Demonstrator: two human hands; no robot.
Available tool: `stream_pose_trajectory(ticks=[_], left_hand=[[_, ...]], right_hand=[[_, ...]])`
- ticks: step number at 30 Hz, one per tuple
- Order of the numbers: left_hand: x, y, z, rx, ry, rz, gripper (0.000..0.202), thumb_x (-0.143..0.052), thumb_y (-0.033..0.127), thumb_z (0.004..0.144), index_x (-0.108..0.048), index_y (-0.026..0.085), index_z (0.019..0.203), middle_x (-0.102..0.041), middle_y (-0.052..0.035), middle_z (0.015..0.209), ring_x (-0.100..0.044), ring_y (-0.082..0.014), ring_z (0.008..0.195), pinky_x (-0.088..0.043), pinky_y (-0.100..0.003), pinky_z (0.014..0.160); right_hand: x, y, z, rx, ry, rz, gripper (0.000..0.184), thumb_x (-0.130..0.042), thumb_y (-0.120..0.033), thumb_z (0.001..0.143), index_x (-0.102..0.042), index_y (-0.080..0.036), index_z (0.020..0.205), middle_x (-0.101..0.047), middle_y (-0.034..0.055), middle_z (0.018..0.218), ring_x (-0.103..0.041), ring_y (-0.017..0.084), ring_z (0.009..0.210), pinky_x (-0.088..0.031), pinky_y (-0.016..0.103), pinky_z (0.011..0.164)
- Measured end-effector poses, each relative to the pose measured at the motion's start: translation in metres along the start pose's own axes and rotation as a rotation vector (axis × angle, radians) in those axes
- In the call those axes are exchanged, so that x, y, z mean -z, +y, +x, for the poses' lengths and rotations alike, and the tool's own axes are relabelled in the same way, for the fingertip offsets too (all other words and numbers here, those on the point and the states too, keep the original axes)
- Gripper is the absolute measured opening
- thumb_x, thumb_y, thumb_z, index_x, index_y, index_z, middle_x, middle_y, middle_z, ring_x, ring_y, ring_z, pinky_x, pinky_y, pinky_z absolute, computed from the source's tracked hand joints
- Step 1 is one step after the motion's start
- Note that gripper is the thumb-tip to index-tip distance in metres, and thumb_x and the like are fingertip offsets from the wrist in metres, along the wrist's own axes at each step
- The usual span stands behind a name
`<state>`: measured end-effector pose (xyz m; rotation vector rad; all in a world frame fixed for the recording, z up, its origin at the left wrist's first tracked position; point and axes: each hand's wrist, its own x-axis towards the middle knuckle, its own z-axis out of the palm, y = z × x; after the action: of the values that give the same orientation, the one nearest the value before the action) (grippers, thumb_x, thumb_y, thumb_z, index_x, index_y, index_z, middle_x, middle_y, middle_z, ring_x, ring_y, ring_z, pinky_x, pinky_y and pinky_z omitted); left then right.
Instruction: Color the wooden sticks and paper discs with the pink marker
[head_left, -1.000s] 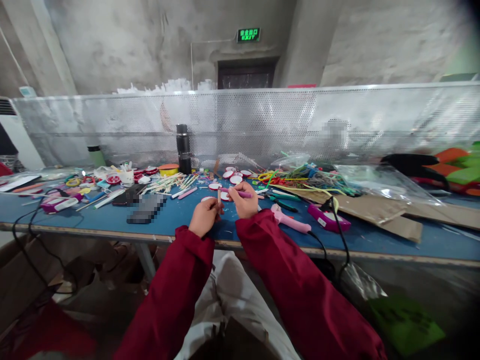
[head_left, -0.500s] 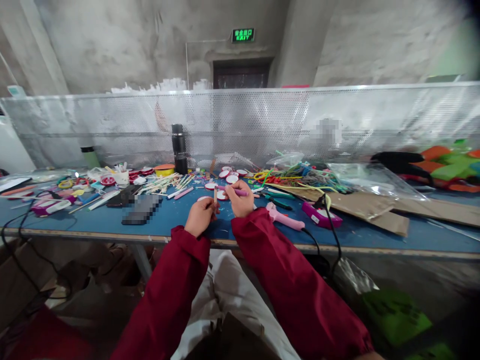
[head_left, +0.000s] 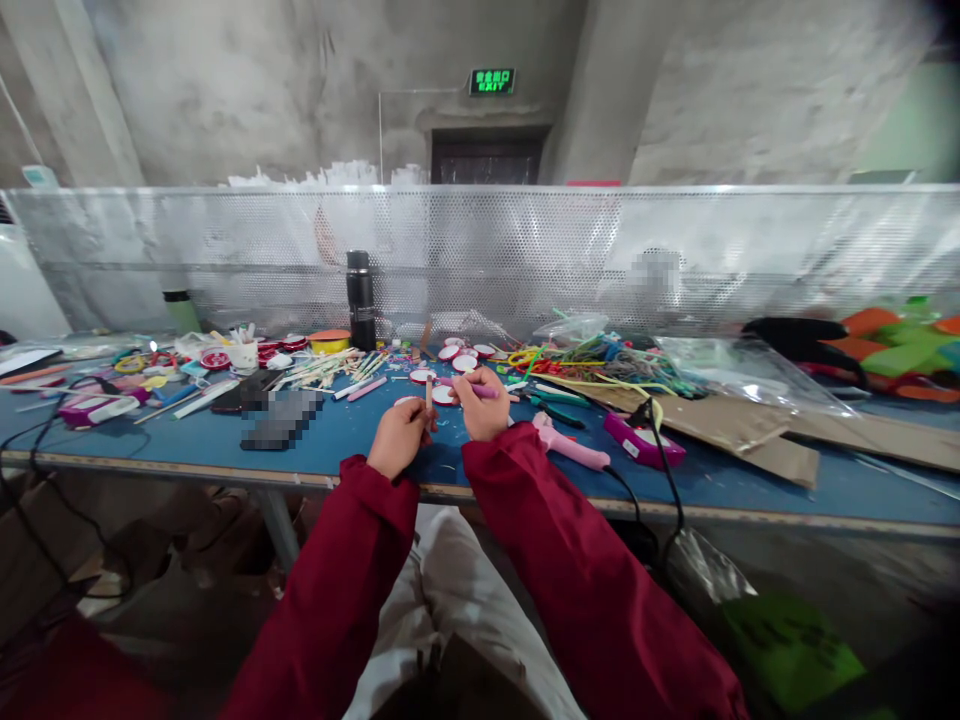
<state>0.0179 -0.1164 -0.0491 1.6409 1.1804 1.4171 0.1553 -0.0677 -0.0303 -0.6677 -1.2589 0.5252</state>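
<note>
My left hand is closed on a short thin stick that it holds upright over the blue table. My right hand is closed around a purple pen-like tool lying sideways, its tip pointing left toward the stick. Both sleeves are dark red. Round red-and-white discs lie just beyond the hands.
A pink glue gun and a magenta device with black cords lie right of my hands. Cardboard, coloured wires, a black bottle, white sticks and a perforated metal screen fill the back.
My hands keep the same grip and stay close together; only the view has shifted slightly.
</note>
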Motion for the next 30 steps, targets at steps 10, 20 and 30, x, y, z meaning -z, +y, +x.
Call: stream_pose_trajectory(ticks=[10, 20, 30], left_hand=[[0.002, -0.003, 0.001, -0.034, 0.001, 0.003, 0.018, -0.052, 0.033, 0.087, -0.060, 0.018, 0.082, -0.062, 0.0004, 0.069, -0.052, -0.0103, 0.050, -0.041, -0.023, 0.049], [0.002, -0.003, 0.001, -0.062, -0.016, 0.033, 0.018, -0.051, 0.033, 0.087, -0.060, 0.018, 0.081, -0.062, 0.0008, 0.069, -0.052, -0.0102, 0.051, -0.041, -0.023, 0.051], [0.001, -0.001, 0.000, -0.061, -0.018, 0.066, 0.020, -0.050, 0.034, 0.088, -0.060, 0.018, 0.081, -0.063, 0.0000, 0.069, -0.053, -0.0110, 0.051, -0.041, -0.024, 0.051]], right_hand=[[0.000, -0.019, -0.003, -0.002, -0.017, 0.064, 0.021, -0.065, -0.034, 0.077, -0.054, -0.023, 0.063, -0.064, -0.0023, 0.056, -0.059, 0.016, 0.052, -0.046, 0.031, 0.055], [-0.001, -0.020, -0.004, -0.018, -0.037, 0.075, 0.022, -0.066, -0.037, 0.076, -0.054, -0.024, 0.064, -0.063, -0.0016, 0.057, -0.059, 0.016, 0.052, -0.047, 0.031, 0.054], [-0.002, -0.019, -0.004, -0.047, -0.067, 0.079, 0.025, -0.068, -0.043, 0.076, -0.054, -0.023, 0.067, -0.065, -0.0006, 0.059, -0.060, 0.016, 0.054, -0.049, 0.031, 0.055]])
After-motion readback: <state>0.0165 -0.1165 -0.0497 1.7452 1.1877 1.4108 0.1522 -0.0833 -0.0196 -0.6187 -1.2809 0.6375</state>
